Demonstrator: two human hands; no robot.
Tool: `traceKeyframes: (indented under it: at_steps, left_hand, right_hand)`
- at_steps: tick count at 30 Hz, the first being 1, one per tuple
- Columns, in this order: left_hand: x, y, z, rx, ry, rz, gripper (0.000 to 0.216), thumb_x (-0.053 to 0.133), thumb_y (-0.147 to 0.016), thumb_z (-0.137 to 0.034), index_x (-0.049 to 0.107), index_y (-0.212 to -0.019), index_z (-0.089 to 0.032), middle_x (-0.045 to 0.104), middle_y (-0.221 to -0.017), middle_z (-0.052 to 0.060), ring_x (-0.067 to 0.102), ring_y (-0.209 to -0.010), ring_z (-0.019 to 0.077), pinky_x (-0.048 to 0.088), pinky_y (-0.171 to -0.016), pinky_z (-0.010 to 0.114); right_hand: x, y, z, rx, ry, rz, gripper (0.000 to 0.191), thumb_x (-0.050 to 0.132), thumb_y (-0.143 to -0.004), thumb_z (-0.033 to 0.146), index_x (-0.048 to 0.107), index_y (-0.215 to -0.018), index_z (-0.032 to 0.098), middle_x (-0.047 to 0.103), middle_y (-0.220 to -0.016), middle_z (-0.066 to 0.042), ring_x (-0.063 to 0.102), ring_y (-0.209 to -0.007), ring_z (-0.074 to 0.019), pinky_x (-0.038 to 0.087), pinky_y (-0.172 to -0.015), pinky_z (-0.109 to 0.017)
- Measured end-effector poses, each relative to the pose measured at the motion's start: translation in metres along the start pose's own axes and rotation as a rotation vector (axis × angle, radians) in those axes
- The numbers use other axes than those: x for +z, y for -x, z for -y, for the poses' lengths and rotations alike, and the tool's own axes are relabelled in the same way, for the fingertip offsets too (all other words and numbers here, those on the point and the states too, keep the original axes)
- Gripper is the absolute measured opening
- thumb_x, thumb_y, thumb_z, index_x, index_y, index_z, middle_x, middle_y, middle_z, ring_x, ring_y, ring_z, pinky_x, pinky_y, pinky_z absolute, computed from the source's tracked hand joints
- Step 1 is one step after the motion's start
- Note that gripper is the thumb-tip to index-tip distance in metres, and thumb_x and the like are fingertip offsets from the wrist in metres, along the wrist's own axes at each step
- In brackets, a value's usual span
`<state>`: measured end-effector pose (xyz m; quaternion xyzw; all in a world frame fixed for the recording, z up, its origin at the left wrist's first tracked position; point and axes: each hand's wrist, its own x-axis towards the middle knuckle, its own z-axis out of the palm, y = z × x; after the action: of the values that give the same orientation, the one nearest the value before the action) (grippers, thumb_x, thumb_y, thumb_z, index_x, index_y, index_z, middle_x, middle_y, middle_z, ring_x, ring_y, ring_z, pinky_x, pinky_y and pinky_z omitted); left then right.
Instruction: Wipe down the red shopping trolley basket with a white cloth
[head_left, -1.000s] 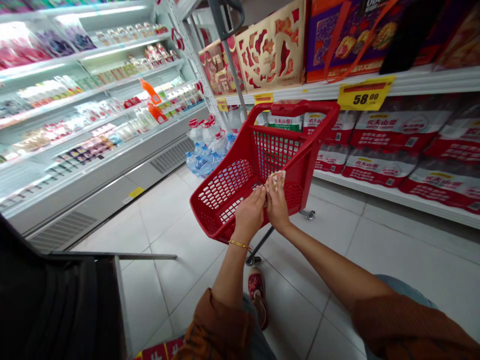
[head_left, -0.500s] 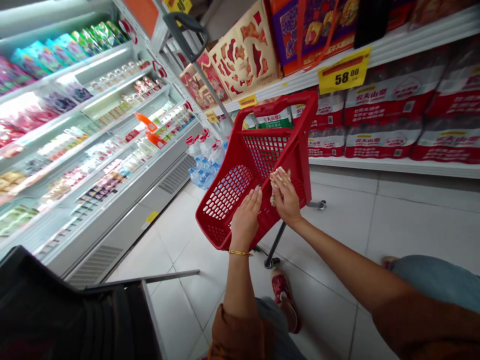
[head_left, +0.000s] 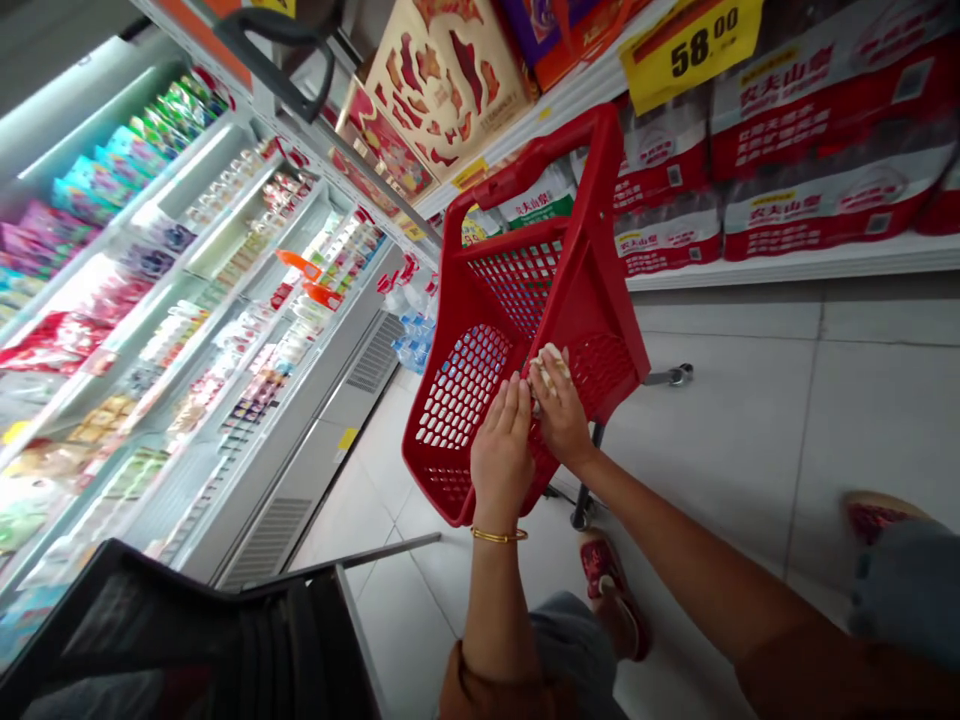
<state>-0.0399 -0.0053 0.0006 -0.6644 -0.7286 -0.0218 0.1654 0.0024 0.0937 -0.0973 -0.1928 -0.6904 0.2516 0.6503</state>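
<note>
A red plastic shopping cart [head_left: 592, 262] with perforated sides stands tilted in view in front of me. My left hand [head_left: 504, 455], a gold bangle at its wrist, lies on the cart's near rim with fingers stretched out together; its thumb is hidden. Just right of it, my right hand [head_left: 564, 415] presses a crumpled, pale patterned cloth [head_left: 550, 362] against the rim and outer side of the cart. The cloth shows past the fingertips and partly under the palm.
A lit refrigerated display [head_left: 187, 350] runs along the left. Shelves ahead hold gift boxes [head_left: 450, 80] and red-wrapped water packs [head_left: 810, 215], with a yellow price tag [head_left: 690, 50]. A black basket [head_left: 202, 640] on a metal frame stands at lower left. My shoe [head_left: 600, 565] is on the tiles.
My right hand has slid the cloth down and left along the rim, close to my left hand. My left hand stays on the rim. The view has shifted and tilted.
</note>
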Motion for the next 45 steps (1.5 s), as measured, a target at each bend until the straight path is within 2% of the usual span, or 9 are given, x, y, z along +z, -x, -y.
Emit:
traceKeyframes:
  at_steps: [5, 10, 15, 20, 24, 28, 34, 38, 45]
  left_hand:
    - [0.001, 0.001, -0.006, -0.044, -0.046, -0.015, 0.086, 0.038, -0.077, 0.006, 0.014, -0.155, -0.02, 0.04, -0.155, 0.012, 0.031, -0.146, 0.0228, 0.039, -0.117, 0.045]
    - [0.005, -0.002, -0.013, -0.085, -0.082, -0.086, 0.079, 0.041, -0.085, -0.002, 0.013, -0.156, -0.023, 0.043, -0.153, 0.011, 0.034, -0.145, 0.0241, 0.043, -0.114, 0.047]
    - [0.014, -0.004, -0.021, -0.169, -0.128, -0.163, 0.064, 0.044, -0.092, -0.012, 0.026, -0.153, -0.019, 0.046, -0.15, 0.014, 0.039, -0.142, 0.0252, 0.043, -0.113, 0.045]
    - [0.023, -0.006, -0.025, -0.215, -0.129, -0.323, 0.053, 0.048, -0.092, -0.015, 0.044, -0.145, -0.019, 0.058, -0.139, 0.015, 0.056, -0.129, 0.0241, 0.05, -0.103, 0.039]
    - [0.024, -0.008, -0.027, -0.195, -0.132, -0.398, 0.05, 0.05, -0.091, -0.012, 0.049, -0.141, -0.018, 0.062, -0.133, 0.016, 0.06, -0.123, 0.0233, 0.053, -0.099, 0.037]
    - [0.022, -0.009, -0.027, -0.178, -0.132, -0.383, 0.052, 0.05, -0.091, -0.011, 0.048, -0.142, -0.017, 0.061, -0.134, 0.017, 0.059, -0.125, 0.0229, 0.051, -0.101, 0.037]
    - [0.019, -0.007, -0.023, -0.146, -0.159, -0.32, 0.056, 0.05, -0.091, -0.012, 0.042, -0.146, -0.017, 0.056, -0.14, 0.016, 0.054, -0.131, 0.0222, 0.048, -0.105, 0.037]
    - [0.02, -0.004, -0.019, -0.133, -0.208, -0.287, 0.059, 0.048, -0.092, -0.011, 0.037, -0.149, -0.018, 0.053, -0.144, 0.015, 0.05, -0.134, 0.0222, 0.046, -0.108, 0.037]
    - [0.021, -0.003, -0.02, -0.157, -0.202, -0.296, 0.057, 0.044, -0.092, -0.008, 0.039, -0.148, -0.019, 0.055, -0.141, 0.014, 0.051, -0.133, 0.0197, 0.046, -0.108, 0.033]
  right_hand:
    - [-0.003, 0.008, 0.002, 0.096, 0.0, 0.108, 0.055, 0.03, -0.102, 0.022, 0.017, -0.154, 0.033, 0.034, -0.158, -0.007, 0.024, -0.149, -0.0245, 0.024, -0.122, -0.06]
    - [-0.002, 0.033, 0.0, 0.089, -0.092, 0.077, 0.06, 0.034, -0.101, 0.016, 0.012, -0.155, 0.033, 0.035, -0.157, -0.007, 0.018, -0.151, -0.0232, 0.03, -0.121, -0.057]
    - [0.0, 0.056, -0.004, 0.136, -0.132, 0.083, 0.061, 0.041, -0.099, 0.015, 0.02, -0.154, 0.033, 0.038, -0.156, -0.006, 0.02, -0.15, -0.0232, 0.031, -0.121, -0.054]
    - [0.0, 0.062, -0.007, 0.101, -0.161, 0.006, 0.066, 0.042, -0.096, 0.007, 0.02, -0.154, 0.028, 0.032, -0.159, -0.007, 0.022, -0.15, -0.026, 0.028, -0.121, -0.056]
    - [0.0, 0.067, -0.007, 0.077, -0.091, 0.031, 0.063, 0.046, -0.098, 0.029, 0.019, -0.155, 0.02, 0.025, -0.161, -0.012, 0.02, -0.149, -0.0327, 0.016, -0.12, -0.064]
    - [0.001, 0.07, -0.018, 0.076, -0.018, 0.084, 0.074, 0.054, -0.091, 0.053, 0.026, -0.154, 0.024, 0.024, -0.161, -0.011, 0.005, -0.149, -0.0402, 0.012, -0.117, -0.07]
    - [-0.007, 0.058, -0.038, -0.051, -0.179, 0.092, 0.069, 0.052, -0.095, 0.011, 0.02, -0.154, 0.029, 0.038, -0.156, -0.009, 0.027, -0.147, -0.0251, 0.038, -0.118, -0.051]
    - [-0.009, 0.047, -0.02, 0.02, -0.22, -0.011, 0.069, 0.052, -0.095, 0.009, 0.021, -0.154, 0.029, 0.042, -0.154, -0.008, 0.029, -0.147, -0.0252, 0.041, -0.117, -0.049]
    - [0.007, 0.033, -0.003, 0.032, -0.196, -0.079, 0.065, 0.054, -0.096, 0.024, 0.023, -0.153, 0.029, 0.025, -0.161, -0.006, 0.017, -0.15, -0.0298, 0.026, -0.12, -0.063]
